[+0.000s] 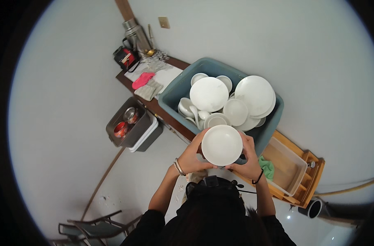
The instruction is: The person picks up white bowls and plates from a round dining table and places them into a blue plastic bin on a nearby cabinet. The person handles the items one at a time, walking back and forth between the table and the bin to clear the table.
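Note:
A small round white dish is held up between my two hands, its face toward me, over the near edge of a blue-grey tub. My left hand grips its left rim, and my right hand closes on the right side. Fingers behind the dish are hidden. In the tub lie stacked white crockery pieces: a large plate at the left, another large plate at the right, a smaller plate between them, a bowl and a soup spoon.
Left of the tub, the dark table holds a pink cloth, grey gloves and a metal flask. Below stands a grey bin with red containers. At right is a wooden frame with a clear plastic box and green cloth.

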`<state>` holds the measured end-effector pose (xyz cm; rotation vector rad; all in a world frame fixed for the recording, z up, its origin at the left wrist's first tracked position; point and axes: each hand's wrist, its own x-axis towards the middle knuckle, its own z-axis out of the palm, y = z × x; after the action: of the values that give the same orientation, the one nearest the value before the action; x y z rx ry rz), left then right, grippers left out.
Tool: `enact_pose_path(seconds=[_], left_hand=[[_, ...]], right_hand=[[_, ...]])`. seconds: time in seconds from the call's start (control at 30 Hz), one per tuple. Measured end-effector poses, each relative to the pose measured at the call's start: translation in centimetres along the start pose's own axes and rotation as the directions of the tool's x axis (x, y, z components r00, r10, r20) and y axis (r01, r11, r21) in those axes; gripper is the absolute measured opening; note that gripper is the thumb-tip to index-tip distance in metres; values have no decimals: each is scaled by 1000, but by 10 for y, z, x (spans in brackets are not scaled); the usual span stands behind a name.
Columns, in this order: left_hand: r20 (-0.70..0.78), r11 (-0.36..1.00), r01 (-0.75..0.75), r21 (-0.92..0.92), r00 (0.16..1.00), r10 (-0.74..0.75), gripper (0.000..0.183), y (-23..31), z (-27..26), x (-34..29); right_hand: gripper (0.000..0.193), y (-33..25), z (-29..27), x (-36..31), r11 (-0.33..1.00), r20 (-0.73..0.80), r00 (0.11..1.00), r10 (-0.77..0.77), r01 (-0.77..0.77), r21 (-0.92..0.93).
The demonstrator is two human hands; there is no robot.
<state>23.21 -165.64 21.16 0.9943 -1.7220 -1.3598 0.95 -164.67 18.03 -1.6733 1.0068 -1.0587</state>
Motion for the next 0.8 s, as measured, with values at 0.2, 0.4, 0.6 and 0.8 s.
enact_pose_path(seconds=[0.2,0.4,0.6,0.8], left_hand=[[118,993,-100,63,989,92,107,-22,-61,46],[250,992,-125,27,962,114,107,-40,-102,92],[344,969,-246,-12,909,235,103,-52,-104,143],[435,962,-270,-43,862,262,87,-53,-87,182]], right_hand=[[103,-5,25,45,993,-120,990,71,-81,-84],[100,-3,53,77,974,-258,941,221,-200,104],[71,4,36,85,982,-392,903,175,-131,138],[48,6,9,99,972,-554,800,233,-193,131]])
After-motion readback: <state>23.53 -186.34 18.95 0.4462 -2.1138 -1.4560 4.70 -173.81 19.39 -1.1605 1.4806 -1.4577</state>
